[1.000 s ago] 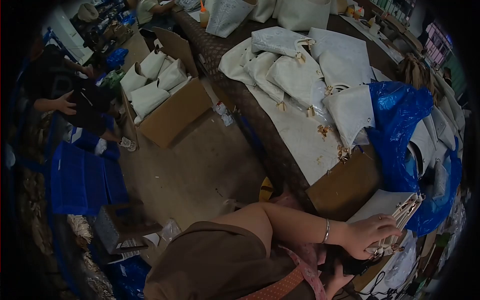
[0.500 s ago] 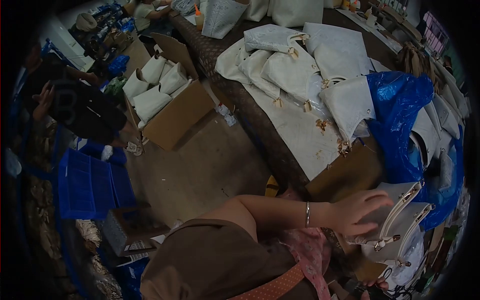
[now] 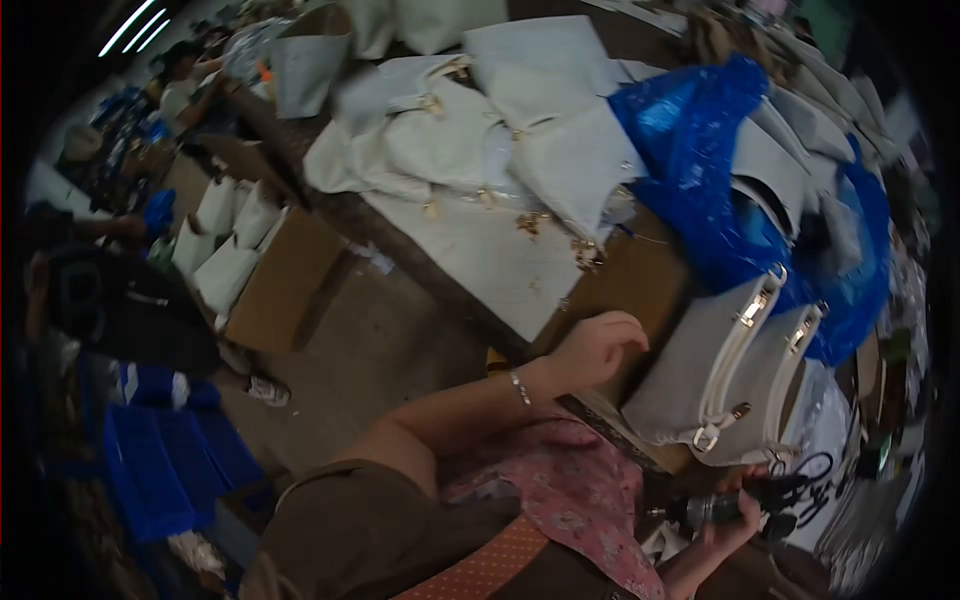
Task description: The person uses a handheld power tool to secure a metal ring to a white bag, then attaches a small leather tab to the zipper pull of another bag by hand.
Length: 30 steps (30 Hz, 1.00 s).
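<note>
My left hand, with a silver bracelet at the wrist, hangs over the brown board at the table edge. Its fingers are loosely curved, and I see nothing in them. At the lower right, my right hand is wrapped round a dark electric screwdriver with a thin tip pointing left. Between the hands stand two off-white handbags side by side, with gold zip fittings and buckled straps. Several white bag pieces lie piled ahead of my left hand, with small gold hardware beside them.
Blue plastic sheeting lies behind the handbags, among more white bags. On the floor at left are a cardboard box of white bags and blue bins. A person in dark clothes stands near the box; another sits farther back.
My left hand has moved left, away from the handbags, and its spread fingers have curved in. The view has turned, bringing my right hand and the electric screwdriver more fully into sight.
</note>
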Each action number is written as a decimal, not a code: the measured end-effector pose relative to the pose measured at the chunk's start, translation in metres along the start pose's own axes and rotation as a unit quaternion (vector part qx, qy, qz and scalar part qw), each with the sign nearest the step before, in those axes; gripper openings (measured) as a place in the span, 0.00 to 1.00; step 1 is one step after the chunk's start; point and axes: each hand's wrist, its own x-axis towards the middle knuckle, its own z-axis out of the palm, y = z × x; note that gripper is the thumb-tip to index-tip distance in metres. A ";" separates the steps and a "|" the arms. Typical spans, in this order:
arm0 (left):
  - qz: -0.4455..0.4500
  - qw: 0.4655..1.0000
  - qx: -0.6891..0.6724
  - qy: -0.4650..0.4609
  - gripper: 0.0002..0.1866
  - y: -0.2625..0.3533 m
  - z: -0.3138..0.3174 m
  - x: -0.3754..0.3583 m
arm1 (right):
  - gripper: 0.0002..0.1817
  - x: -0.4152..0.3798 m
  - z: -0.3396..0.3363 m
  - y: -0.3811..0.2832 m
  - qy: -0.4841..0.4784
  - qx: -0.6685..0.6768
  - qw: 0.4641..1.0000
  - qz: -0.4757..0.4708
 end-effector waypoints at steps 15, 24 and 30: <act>-0.044 0.997 0.022 -0.054 0.12 -0.010 -0.005 0.007 | 0.36 0.073 0.005 -0.023 0.134 -0.370 0.917 0.068; -0.066 0.995 0.036 -0.068 0.10 -0.005 -0.004 0.009 | 0.16 0.038 0.042 -0.146 0.054 -0.700 0.708 0.072; -0.070 0.994 0.054 -0.066 0.11 -0.004 -0.002 0.012 | 0.18 0.112 -0.201 -0.214 0.339 -0.657 0.674 -0.017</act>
